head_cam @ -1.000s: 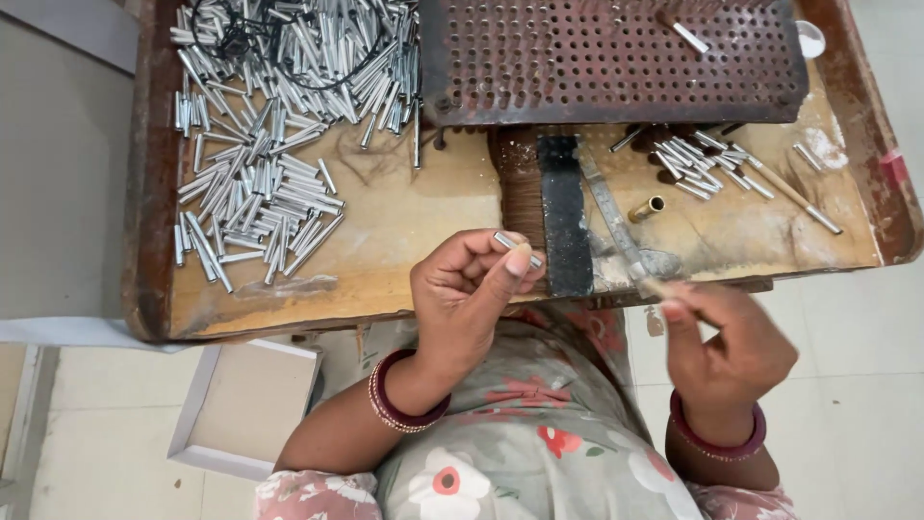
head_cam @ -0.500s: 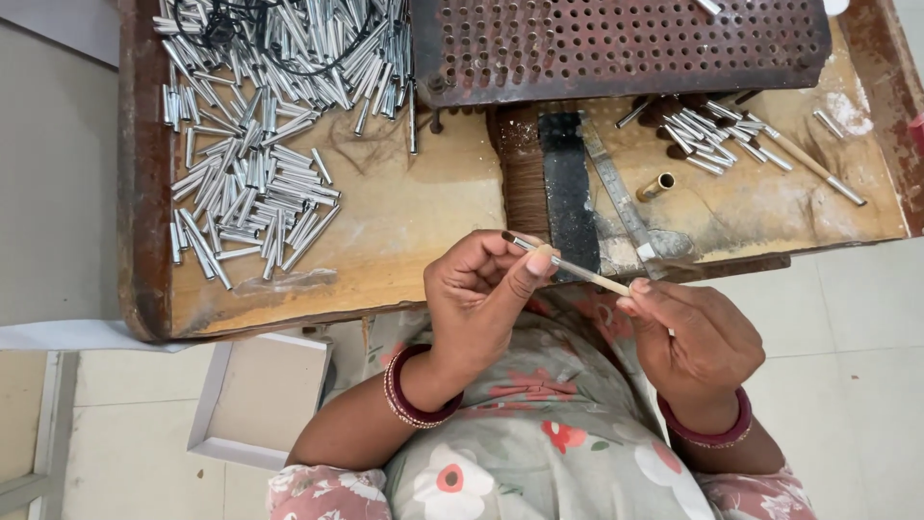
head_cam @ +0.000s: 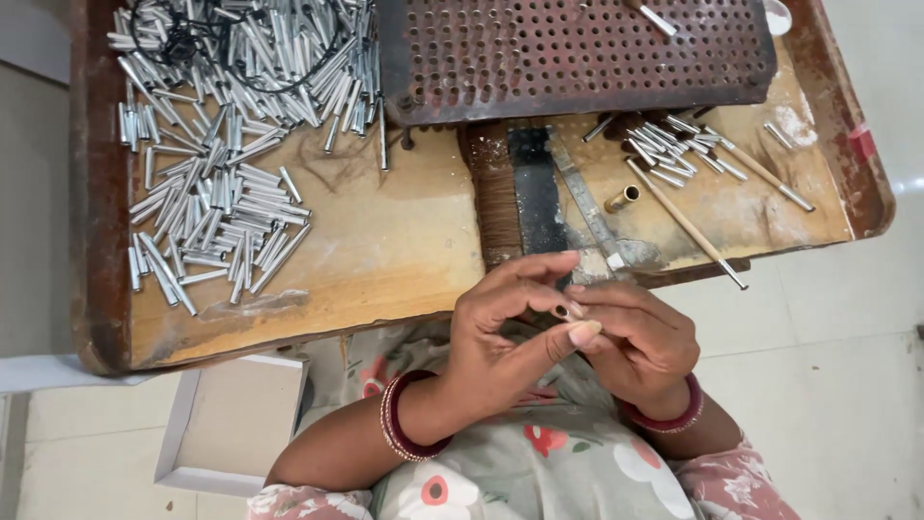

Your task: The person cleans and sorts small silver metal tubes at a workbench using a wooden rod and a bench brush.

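Far left edge: raised rusty rim of the wooden tray (head_cam: pixel 96 241), running top to bottom. Below it, lower left: white shallow box (head_cam: pixel 231 424) on the tiled floor.

Upper left to mid left: big loose pile of silver metal tubes (head_cam: pixel 221 164) on the tray, black wire (head_cam: pixel 192 39) looped over the top of the pile.

Top centre: rusty perforated metal plate (head_cam: pixel 577 53), one silver tube lying on it near the upper right.

Centre, below the plate: dark brush strip (head_cam: pixel 534 188) with a flat metal blade (head_cam: pixel 582 197) just beside it, angled down toward the hands.

Lower centre: left hand (head_cam: pixel 505 327), fingers curled, thumb and forefinger pinching a small metal tube (head_cam: pixel 570 312). The tube sits between both hands, just below the tray's near edge, mostly hidden. Dark red bangles (head_cam: pixel 404 419) on the left wrist.

Right of it: right hand (head_cam: pixel 640 342), fingers bent and closed in against the left fingertips, touching the same tube.

Upper right: small cluster of silver tubes (head_cam: pixel 674 144), one brass tube (head_cam: pixel 624 198) near it, a thin wooden stick (head_cam: pixel 685 223) lying diagonal toward the tray edge.
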